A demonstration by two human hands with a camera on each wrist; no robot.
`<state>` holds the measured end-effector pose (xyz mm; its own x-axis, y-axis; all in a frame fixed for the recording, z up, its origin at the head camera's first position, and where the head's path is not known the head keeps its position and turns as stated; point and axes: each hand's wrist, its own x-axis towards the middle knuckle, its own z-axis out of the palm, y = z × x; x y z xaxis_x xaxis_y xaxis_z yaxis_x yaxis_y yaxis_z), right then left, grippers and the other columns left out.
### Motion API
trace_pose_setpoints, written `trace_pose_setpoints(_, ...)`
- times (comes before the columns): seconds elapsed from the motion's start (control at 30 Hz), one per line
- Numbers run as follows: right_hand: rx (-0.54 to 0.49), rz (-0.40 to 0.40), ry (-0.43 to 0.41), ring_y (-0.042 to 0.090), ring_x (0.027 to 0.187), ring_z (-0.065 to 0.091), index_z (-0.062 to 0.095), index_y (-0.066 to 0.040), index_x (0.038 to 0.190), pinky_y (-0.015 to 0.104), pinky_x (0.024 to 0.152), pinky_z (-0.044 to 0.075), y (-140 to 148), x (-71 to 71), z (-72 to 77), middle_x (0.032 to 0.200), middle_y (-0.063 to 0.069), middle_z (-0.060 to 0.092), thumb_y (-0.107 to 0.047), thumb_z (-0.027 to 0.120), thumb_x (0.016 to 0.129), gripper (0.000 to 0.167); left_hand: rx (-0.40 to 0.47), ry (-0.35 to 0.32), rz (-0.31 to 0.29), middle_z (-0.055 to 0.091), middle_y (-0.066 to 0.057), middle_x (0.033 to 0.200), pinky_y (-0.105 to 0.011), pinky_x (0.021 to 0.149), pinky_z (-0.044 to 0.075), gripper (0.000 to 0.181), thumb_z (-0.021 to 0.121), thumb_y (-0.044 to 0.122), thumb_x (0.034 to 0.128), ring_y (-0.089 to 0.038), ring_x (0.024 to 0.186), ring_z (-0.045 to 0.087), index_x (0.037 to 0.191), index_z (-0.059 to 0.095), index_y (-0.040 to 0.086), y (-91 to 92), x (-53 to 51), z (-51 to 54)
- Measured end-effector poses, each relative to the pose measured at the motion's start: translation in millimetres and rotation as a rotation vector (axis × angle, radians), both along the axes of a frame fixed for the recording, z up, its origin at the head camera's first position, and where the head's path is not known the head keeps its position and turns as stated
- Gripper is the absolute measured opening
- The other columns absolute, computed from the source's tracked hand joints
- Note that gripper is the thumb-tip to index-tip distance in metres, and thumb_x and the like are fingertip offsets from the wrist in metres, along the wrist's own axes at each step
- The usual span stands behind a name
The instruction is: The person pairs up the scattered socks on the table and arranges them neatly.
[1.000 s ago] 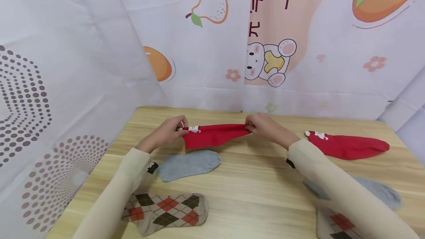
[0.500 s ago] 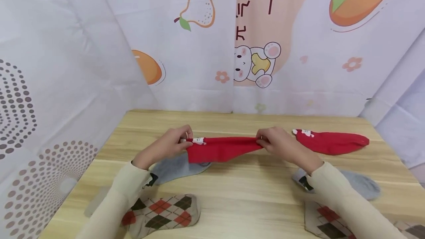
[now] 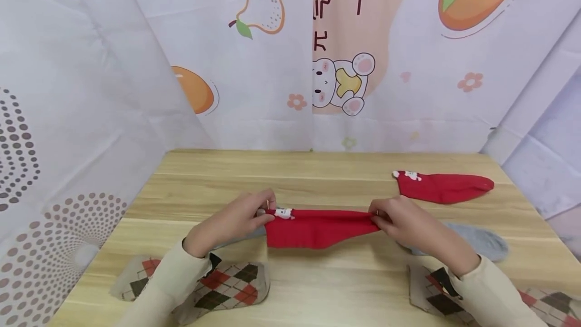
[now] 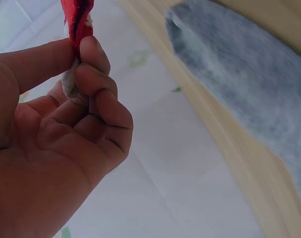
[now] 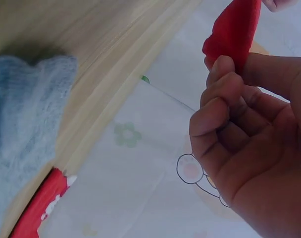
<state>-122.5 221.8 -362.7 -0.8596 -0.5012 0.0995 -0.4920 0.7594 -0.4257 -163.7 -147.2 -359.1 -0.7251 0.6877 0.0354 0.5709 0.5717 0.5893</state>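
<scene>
Table [image 3: 336, 291]; two grey socks [image 3: 482, 242]; two red socks [image 3: 322, 230], one pinched by left hand [image 3: 242, 216] and right hand [image 3: 401, 218]

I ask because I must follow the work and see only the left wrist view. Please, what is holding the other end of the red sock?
Observer: The right hand pinches the narrower end of the red sock.
Operator: Thank you. Is there also a second one?
Observer: Yes, a second red sock lies toward the right side of the table.
Operator: And is anything with a pattern lying there?
Observer: Yes, a diamond-patterned sock lies on the left, partly hidden by the left sleeve.
</scene>
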Motion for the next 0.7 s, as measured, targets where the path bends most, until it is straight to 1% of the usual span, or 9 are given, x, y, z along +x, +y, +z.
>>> trace_pose_setpoints(0.17,0.049,0.008,0.043,-0.002,0.060,0.048,0.070,-0.013,0.088,0.022,0.057,0.047,1.5,12.3,1.1,0.073,-0.013,0.061,-0.004,0.074,0.086,0.010,-0.046,-0.003,-0.030,0.059,0.008,0.073,-0.024,0.060,0.048,0.018,0.069,0.009,0.0936,-0.004,0.062,0.050,0.095,0.052,0.016,6.8,8.3,0.1)
trace_pose_setpoints(0.27,0.079,0.017,0.075,-0.002,0.060,0.048,0.068,-0.015,0.084,0.022,0.057,0.046,3.6,18.8,3.1,0.070,-0.014,0.059,-0.004,0.075,0.084,0.013,-0.059,0.007,-0.053,0.058,0.008,0.072,-0.024,0.060,0.048,0.019,0.070,0.010,0.0934,-0.005,0.063,0.050,0.095,0.052,0.016,11.1,11.3,0.5)
trace_pose_setpoints(0.33,0.085,0.017,0.079,-0.001,0.060,0.048,0.068,-0.015,0.082,0.023,0.056,0.046,6.1,23.0,4.6,0.071,-0.013,0.060,-0.004,0.076,0.084,0.014,-0.069,0.014,-0.064,0.056,0.009,0.071,-0.024,0.060,0.048,0.019,0.070,0.011,0.0932,-0.005,0.063,0.049,0.095,0.052,0.017,14.5,12.7,1.0)
trace_pose_setpoints(0.43,0.098,0.004,0.063,0.000,0.060,0.047,0.068,-0.015,0.083,0.022,0.055,0.044,10.7,29.4,5.8,0.071,-0.013,0.059,-0.004,0.076,0.082,0.014,-0.093,0.019,-0.089,0.054,0.009,0.070,-0.023,0.058,0.046,0.018,0.070,0.012,0.0937,-0.004,0.061,0.047,0.096,0.053,0.017,21.1,15.7,1.9)
trace_pose_setpoints(0.5,0.116,-0.001,0.033,0.001,0.060,0.046,0.068,-0.016,0.084,0.022,0.054,0.043,12.0,33.3,5.4,0.070,-0.013,0.058,-0.004,0.075,0.083,0.014,-0.117,0.035,-0.106,0.052,0.010,0.069,-0.022,0.059,0.046,0.018,0.070,0.013,0.0938,-0.004,0.062,0.047,0.097,0.053,0.016,24.9,19.3,2.0)
trace_pose_setpoints(0.57,0.143,0.000,0.008,0.001,0.059,0.045,0.067,-0.016,0.084,0.022,0.054,0.042,11.5,36.8,4.3,0.070,-0.013,0.057,-0.004,0.074,0.083,0.014,-0.136,0.062,-0.124,0.050,0.010,0.068,-0.022,0.060,0.045,0.017,0.070,0.013,0.0937,-0.005,0.062,0.047,0.099,0.054,0.016,27.9,24.0,1.3)
trace_pose_setpoints(0.63,0.170,0.015,-0.011,0.002,0.058,0.045,0.067,-0.016,0.084,0.021,0.053,0.041,9.7,39.6,2.9,0.069,-0.013,0.056,-0.004,0.073,0.083,0.014,-0.152,0.106,-0.139,0.048,0.011,0.067,-0.022,0.062,0.046,0.018,0.071,0.013,0.0928,-0.006,0.065,0.047,0.099,0.055,0.014,29.8,28.9,-0.7)
trace_pose_setpoints(0.7,0.192,0.035,-0.023,0.002,0.057,0.043,0.065,-0.017,0.081,0.021,0.053,0.040,7.4,42.1,1.7,0.066,-0.014,0.052,-0.002,0.071,0.083,0.016,-0.163,0.122,-0.152,0.047,0.012,0.064,-0.021,0.061,0.045,0.018,0.072,0.012,0.0920,-0.005,0.063,0.046,0.100,0.055,0.013,31.0,33.9,-2.9)
